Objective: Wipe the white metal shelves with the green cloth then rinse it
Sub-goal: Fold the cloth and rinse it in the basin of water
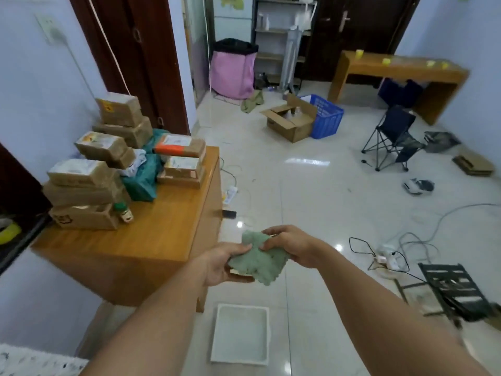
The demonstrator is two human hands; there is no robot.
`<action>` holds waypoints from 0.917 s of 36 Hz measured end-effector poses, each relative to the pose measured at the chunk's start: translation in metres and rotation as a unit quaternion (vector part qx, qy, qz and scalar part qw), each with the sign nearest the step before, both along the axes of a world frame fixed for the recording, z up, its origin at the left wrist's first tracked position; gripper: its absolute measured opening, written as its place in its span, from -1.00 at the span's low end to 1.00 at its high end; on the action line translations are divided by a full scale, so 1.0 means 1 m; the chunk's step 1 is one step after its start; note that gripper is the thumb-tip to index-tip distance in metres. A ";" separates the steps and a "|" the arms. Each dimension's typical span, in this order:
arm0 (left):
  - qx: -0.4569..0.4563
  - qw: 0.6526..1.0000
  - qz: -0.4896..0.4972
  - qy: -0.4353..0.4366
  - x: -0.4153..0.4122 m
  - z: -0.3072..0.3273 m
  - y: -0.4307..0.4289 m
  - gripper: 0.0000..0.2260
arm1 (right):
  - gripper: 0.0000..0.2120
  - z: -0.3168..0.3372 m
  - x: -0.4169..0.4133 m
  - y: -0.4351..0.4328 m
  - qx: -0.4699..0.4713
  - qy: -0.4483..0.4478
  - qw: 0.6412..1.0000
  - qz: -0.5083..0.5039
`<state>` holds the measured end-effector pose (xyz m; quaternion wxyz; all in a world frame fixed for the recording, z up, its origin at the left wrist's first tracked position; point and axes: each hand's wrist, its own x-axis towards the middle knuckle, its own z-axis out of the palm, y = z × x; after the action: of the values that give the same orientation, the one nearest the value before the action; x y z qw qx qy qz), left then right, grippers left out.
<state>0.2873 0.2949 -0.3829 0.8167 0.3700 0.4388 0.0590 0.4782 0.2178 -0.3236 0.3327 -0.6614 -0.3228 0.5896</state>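
Both hands on green cloth [257, 260] | your left hand [226, 264] cups it beneath, right hand [287, 246] pinches top edge | likely folding a wiping pad | shelf tray [240, 333] on floor below.

- Two arms reach in from the bottom edge, both bare from as far up as the view goes
- No sleeve, cuff or glove on either arm
- No watch, band or bracelet at either wrist
- Left hand [222, 263]: bare, no ring to be seen on the fingers that show; thumb on top, nails short
- Right hand [291, 246]: bare, back of the hand toward the camera, knuckles showing, no ring visible
- Forearms look wide near the frame edge, stretched by the wide-angle lens, and slightly blurred
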 end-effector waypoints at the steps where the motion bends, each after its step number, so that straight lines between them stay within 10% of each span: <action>1: -0.001 1.000 0.002 0.001 0.004 -0.018 0.007 -0.56 | -0.68 -0.017 0.003 0.003 -0.008 0.013 1.000 -0.022; 13: -0.041 0.992 0.115 0.043 0.041 -0.243 0.040 -0.77 | -0.69 -0.290 0.006 -0.008 -0.152 0.210 0.933 -0.252; 33: 0.049 0.943 0.109 0.312 -0.013 -0.737 -0.032 -0.93 | -0.74 -0.789 -0.021 -0.019 -0.201 -0.102 0.971 -0.081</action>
<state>0.2738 0.2634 -1.1197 0.6086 0.3598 0.7054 0.0508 0.4575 0.1992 -1.1125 0.2049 -0.7951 -0.1754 0.5432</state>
